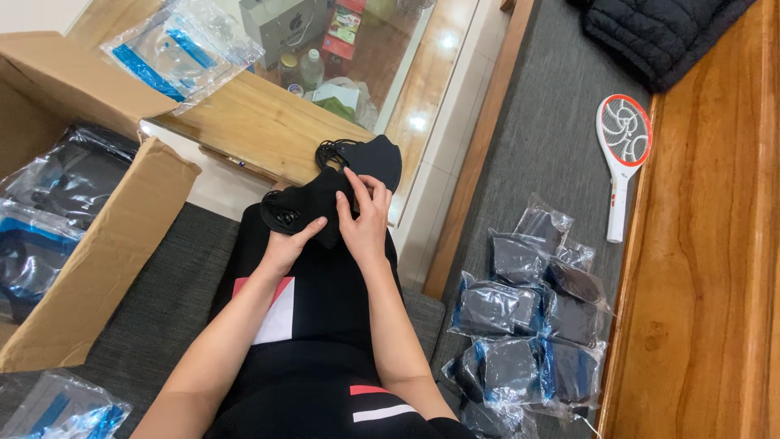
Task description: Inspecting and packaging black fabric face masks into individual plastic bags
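A stack of black fabric face masks (309, 203) rests on my knee. My left hand (291, 244) holds its near edge from below. My right hand (364, 218) grips the stack's right side, fingers curled over the top mask. More black masks (370, 158) with looped ear cords lie just beyond, on the corner of the wooden table (260, 126).
An open cardboard box (97, 244) with bagged masks stands at my left. Several clear bags holding dark masks (528, 325) lie on the grey cushion at my right. A white and red electric swatter (621, 154) lies by the wooden ledge. Empty clear bags (175, 49) sit on the box flap.
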